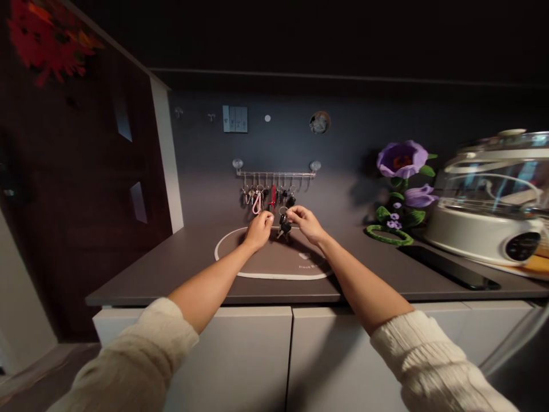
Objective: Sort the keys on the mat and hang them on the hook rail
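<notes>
My right hand (305, 222) pinches the ring of a bunch of keys (284, 227), which dangles above the mat with its dark key heads and metal blades downward. To the left of that bunch, my left hand (259, 230) is closed, thumb against the curled fingers; whatever lies between them is hidden. Just beyond both hands, a clear hook rail (277, 174) on the wall carries several keys and key rings, among them a pink strap (257, 203) and a red key tag (273, 195). Under my hands lies a brown mat (274, 263) with a pale border.
The mat lies on a dark countertop (171, 269) above white cabinet doors (240, 355). To the right stand purple knitted flowers (402, 160), a black phone (450, 268) and a white appliance with a clear top (476, 223). A switch panel (235, 119) is on the wall.
</notes>
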A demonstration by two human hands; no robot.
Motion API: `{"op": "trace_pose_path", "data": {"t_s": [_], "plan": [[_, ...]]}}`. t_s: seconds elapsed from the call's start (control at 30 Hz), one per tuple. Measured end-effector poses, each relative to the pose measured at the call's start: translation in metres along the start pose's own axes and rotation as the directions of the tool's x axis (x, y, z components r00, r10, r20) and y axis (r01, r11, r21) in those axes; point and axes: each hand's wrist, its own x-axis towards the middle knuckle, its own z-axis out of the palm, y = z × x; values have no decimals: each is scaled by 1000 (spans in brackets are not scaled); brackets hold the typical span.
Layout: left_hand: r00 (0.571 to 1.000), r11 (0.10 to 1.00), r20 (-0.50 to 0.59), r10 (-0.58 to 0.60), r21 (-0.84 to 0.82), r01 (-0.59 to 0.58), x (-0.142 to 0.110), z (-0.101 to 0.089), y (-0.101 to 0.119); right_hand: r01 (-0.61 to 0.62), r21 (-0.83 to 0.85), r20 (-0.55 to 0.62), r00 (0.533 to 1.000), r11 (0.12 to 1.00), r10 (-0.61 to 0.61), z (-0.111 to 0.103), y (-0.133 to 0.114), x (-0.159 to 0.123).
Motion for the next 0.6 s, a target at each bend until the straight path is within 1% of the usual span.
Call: {"op": "trace_pose_path", "data": {"t_s": [0.1,0.2,0.37,0.5,0.6], "plan": [[1000,998,23,-2,60,1,-1,2,-3,-17,20,-44,999,1000,18,-4,-1,1],[999,997,42,-3,83,-1,-2,5,-5,-53,20,-104,993,998,55,-9,-2,5],[997,994,73,5,104,-13,-5,7,-4,-74,65,-183,979,995,84,-21,-11,20],[994,994,106,-4,106,-8,-5,9,-6,-107,139,-271,952,984,142,-32,-21,37],[993,994,118,-10,111,-3,-5,10,-7,-140,155,-336,923,978,185,-39,-24,49]]}}
